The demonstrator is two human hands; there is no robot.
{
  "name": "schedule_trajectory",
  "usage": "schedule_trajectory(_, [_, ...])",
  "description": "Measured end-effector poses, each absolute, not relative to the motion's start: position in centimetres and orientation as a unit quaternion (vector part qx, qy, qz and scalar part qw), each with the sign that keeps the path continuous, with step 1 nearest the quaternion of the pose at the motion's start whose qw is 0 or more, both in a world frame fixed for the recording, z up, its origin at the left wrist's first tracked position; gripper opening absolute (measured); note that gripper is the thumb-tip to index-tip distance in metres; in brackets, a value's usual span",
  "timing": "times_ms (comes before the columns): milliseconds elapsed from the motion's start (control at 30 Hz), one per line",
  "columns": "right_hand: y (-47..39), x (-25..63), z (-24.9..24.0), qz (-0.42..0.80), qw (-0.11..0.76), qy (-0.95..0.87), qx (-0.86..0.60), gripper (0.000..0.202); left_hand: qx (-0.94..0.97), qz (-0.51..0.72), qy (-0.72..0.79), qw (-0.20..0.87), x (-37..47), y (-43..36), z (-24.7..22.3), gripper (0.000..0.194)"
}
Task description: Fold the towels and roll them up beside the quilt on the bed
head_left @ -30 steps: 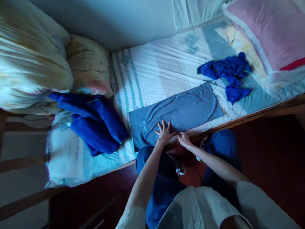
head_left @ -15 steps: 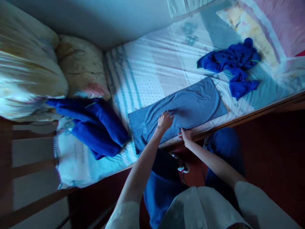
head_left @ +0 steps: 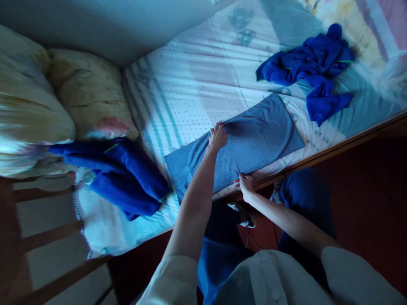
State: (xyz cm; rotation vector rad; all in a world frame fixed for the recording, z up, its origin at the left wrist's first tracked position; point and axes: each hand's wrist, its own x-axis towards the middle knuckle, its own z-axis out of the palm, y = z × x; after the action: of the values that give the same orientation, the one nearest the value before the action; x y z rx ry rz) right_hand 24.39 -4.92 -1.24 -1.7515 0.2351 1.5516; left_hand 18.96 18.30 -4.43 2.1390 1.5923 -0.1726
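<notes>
A blue-grey towel (head_left: pixel 254 135), folded into a long strip, lies flat along the near side of the bed. Its middle has some wrinkles, and a small stitched patch of lettering shows near its left end. My left hand (head_left: pixel 218 135) reaches across the towel with fingers curled closed at its far edge. At the near edge, by the bed frame, my right hand (head_left: pixel 246 185) has thumb and fingers closed at the towel's border. The exact grip of the fingertips is partly hidden in both hands.
A crumpled dark blue garment (head_left: pixel 314 63) lies on the bed to the right. Another blue cloth (head_left: pixel 133 178) lies at the left, below stacked pillows (head_left: pixel 92 93). The wooden bed rail (head_left: pixel 318 156) runs before my knees. Slatted wood (head_left: pixel 47 195) stands at the left end.
My left hand has moved from the towel's middle to its far edge. My right hand stays at the near edge. The view has shifted slightly.
</notes>
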Motion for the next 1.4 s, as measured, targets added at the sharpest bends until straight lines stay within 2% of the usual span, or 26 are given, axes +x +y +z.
schedule_trajectory(233, [-4.9, 24.3, -1.6, 0.619, 0.394, 0.090, -0.673, 0.030, 0.737, -0.074, 0.639, 0.208, 20.0, 19.3, -2.6, 0.046])
schedule_trajectory(667, [-6.4, 24.1, -2.6, 0.603, 0.433, 0.079, -0.665, 0.029, 0.739, -0.095, 0.637, 0.196, 19.8, 19.3, -3.1, 0.029])
schedule_trajectory(867, [-6.5, 23.9, -3.2, 0.598, 0.428, 0.061, -0.675, 0.031, 0.784, -0.110, 0.586, 0.171, 19.6, 18.7, -3.3, 0.037])
schedule_trajectory(1033, [-6.6, 24.0, -3.5, 0.599, 0.438, 0.041, -0.669, 0.034, 0.753, -0.036, 0.626, 0.199, 18.5, 19.0, -2.7, 0.031])
schedule_trajectory(1167, [-7.5, 24.6, -2.5, 0.591, 0.459, 0.018, -0.663, 0.042, 0.736, 0.065, 0.633, 0.232, 17.5, 18.9, 0.3, 0.020])
schedule_trajectory(1400, [-12.8, 26.7, 0.6, 0.577, 0.499, -0.081, -0.642, 0.052, 0.679, 0.198, 0.639, 0.302, 15.8, 16.4, 9.9, 0.013])
